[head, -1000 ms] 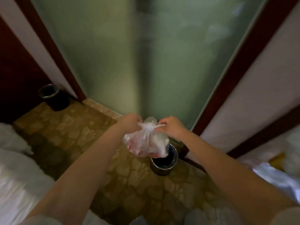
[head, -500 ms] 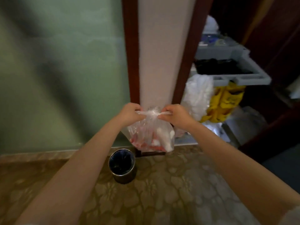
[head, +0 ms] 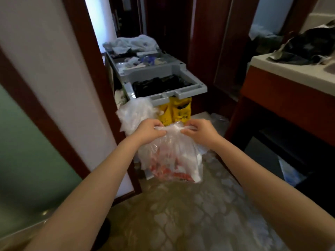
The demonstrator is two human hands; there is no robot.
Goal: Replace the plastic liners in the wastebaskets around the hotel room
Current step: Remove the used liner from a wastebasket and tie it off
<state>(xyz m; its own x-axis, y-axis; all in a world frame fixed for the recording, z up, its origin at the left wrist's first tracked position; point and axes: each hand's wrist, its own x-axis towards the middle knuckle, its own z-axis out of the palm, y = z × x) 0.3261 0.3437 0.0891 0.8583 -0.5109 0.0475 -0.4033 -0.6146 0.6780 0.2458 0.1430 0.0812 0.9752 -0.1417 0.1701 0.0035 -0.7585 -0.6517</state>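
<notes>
Head view. Logged left grip [head: 148, 131] and right grip [head: 201, 132] both curled closed, each pinching the gathered neck of the used liner [head: 172, 156]. Noted liner hanging between them, clear of the carpet [head: 181, 218], with red and white rubbish inside. Found cart [head: 181, 95] just beyond, with black sacks in its near tray, yellow bag [head: 180, 109] below it, and a wad of clear bags [head: 134, 113] hanging at its left corner. Marked desk [head: 290, 77] at right, dark cloth [head: 308, 48] lying on it. Saw no wastebasket plainly.

Judged step: closing or knotting the old liner, already out of its bin. Next, probably: finish the knot, drop it at the cart, pull a fresh bag from the wad. Calls for a firm pull without splitting the thin film.
</notes>
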